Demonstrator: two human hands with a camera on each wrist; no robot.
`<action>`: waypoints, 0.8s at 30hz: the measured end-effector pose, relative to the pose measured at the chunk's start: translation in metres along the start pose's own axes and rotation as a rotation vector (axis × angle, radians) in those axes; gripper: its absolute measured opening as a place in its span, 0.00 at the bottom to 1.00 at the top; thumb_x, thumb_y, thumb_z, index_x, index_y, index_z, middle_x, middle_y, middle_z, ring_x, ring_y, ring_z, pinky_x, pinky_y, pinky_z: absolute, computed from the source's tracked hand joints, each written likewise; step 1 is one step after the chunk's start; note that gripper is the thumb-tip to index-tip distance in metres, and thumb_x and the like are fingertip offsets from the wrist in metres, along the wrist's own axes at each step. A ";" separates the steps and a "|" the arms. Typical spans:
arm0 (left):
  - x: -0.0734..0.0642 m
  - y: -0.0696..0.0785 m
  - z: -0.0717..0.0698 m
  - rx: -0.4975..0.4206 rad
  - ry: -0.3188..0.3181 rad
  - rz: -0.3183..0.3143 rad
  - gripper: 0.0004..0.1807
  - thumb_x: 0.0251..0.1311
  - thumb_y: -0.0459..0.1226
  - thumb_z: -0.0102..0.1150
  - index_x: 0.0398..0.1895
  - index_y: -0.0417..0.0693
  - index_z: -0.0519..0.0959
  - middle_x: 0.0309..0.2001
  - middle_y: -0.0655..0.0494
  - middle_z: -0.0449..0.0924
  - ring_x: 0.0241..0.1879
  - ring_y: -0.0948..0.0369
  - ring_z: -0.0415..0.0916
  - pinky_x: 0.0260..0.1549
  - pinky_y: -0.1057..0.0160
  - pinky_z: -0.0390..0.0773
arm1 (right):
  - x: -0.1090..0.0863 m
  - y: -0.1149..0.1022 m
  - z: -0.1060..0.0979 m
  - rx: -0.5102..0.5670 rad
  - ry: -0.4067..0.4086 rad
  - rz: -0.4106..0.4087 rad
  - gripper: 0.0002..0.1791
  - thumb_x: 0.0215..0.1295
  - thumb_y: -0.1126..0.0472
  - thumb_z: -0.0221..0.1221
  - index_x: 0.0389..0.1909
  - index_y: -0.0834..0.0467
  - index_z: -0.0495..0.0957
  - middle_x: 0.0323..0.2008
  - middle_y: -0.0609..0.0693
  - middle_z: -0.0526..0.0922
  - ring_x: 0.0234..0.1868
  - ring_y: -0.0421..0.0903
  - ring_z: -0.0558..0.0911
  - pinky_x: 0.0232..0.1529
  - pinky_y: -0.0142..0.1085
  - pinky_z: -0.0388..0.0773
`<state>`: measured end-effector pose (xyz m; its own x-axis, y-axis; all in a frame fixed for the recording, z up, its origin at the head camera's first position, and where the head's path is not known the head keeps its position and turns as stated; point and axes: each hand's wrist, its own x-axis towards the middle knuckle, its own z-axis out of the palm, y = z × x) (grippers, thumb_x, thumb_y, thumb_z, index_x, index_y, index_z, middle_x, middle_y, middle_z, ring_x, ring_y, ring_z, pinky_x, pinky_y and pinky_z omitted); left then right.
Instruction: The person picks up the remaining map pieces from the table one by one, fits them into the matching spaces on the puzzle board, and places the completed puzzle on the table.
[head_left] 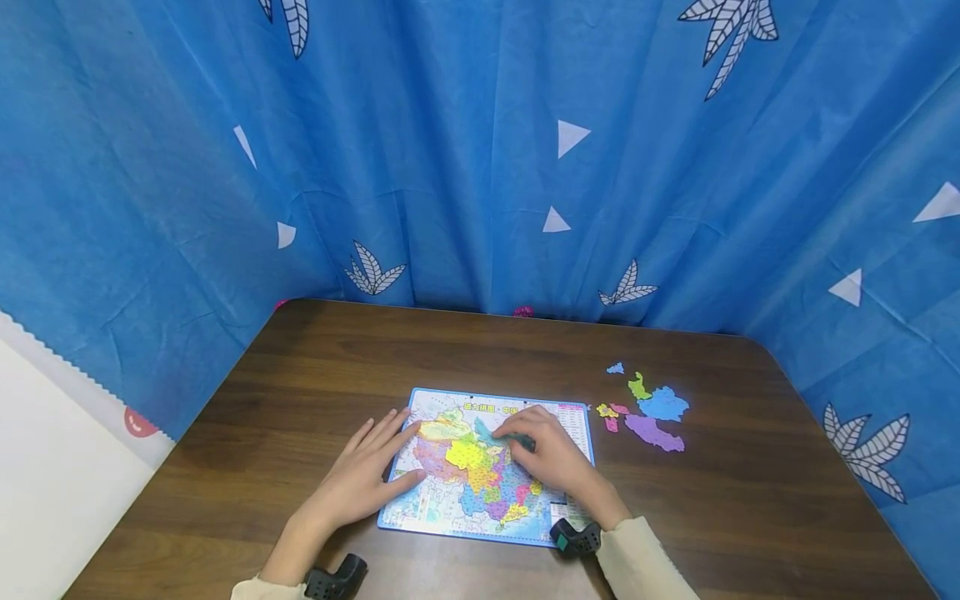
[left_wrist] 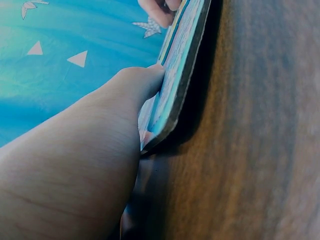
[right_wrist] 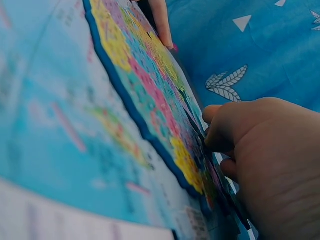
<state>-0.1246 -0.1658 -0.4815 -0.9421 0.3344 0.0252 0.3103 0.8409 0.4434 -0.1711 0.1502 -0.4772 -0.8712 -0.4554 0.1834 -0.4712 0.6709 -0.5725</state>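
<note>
A map puzzle board [head_left: 427, 521] with a blue rim lies on the table, filled with many coloured region pieces. My left hand [head_left: 367, 475] rests at its left edge with fingers spread, the thumb and fingertips over the board's margin. At the upper middle of the map, my right hand [head_left: 551, 450] pinches a long teal puzzle piece [head_left: 483, 432] between thumb and fingers, and part of that piece is hidden beneath the hand. In the right wrist view the curled fingers of the right hand [right_wrist: 265, 150] are right at the map surface.
Loose puzzle pieces lie right of the board: a blue piece [head_left: 663, 404], a purple piece [head_left: 654, 432], a green piece [head_left: 638, 387], a small blue piece [head_left: 616, 368] and small pink and yellow ones. A blue curtain [head_left: 480, 167] hangs behind the wooden table [head_left: 300, 375].
</note>
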 end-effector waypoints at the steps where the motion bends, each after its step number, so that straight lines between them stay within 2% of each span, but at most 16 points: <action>1: 0.000 0.000 0.000 0.001 0.000 0.000 0.42 0.58 0.70 0.45 0.73 0.65 0.59 0.77 0.61 0.48 0.76 0.51 0.44 0.72 0.42 0.42 | 0.000 0.000 0.000 0.001 -0.001 0.001 0.13 0.62 0.58 0.61 0.44 0.37 0.83 0.45 0.28 0.80 0.54 0.36 0.73 0.61 0.48 0.70; 7: 0.001 0.000 0.000 -0.001 -0.007 -0.006 0.42 0.58 0.70 0.45 0.73 0.66 0.59 0.77 0.62 0.48 0.76 0.51 0.44 0.72 0.43 0.41 | 0.000 -0.001 -0.001 0.020 -0.003 -0.004 0.13 0.62 0.58 0.61 0.43 0.37 0.83 0.45 0.28 0.81 0.54 0.36 0.73 0.61 0.49 0.70; 15: 0.002 0.000 -0.001 0.031 -0.008 0.013 0.43 0.57 0.70 0.45 0.73 0.64 0.59 0.77 0.61 0.47 0.77 0.55 0.43 0.73 0.45 0.42 | 0.000 -0.003 -0.001 0.003 -0.005 -0.010 0.10 0.60 0.47 0.65 0.43 0.36 0.83 0.45 0.28 0.80 0.53 0.35 0.73 0.58 0.46 0.73; 24: 0.001 0.001 -0.001 0.009 -0.011 -0.011 0.42 0.58 0.70 0.45 0.73 0.65 0.60 0.77 0.61 0.48 0.76 0.52 0.44 0.73 0.43 0.41 | 0.001 0.001 -0.004 -0.032 -0.016 0.020 0.11 0.62 0.52 0.63 0.45 0.36 0.83 0.47 0.30 0.81 0.56 0.38 0.74 0.61 0.48 0.72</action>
<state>-0.1258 -0.1651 -0.4797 -0.9441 0.3294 0.0107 0.3010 0.8484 0.4355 -0.1728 0.1529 -0.4750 -0.8781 -0.4512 0.1592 -0.4584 0.6981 -0.5500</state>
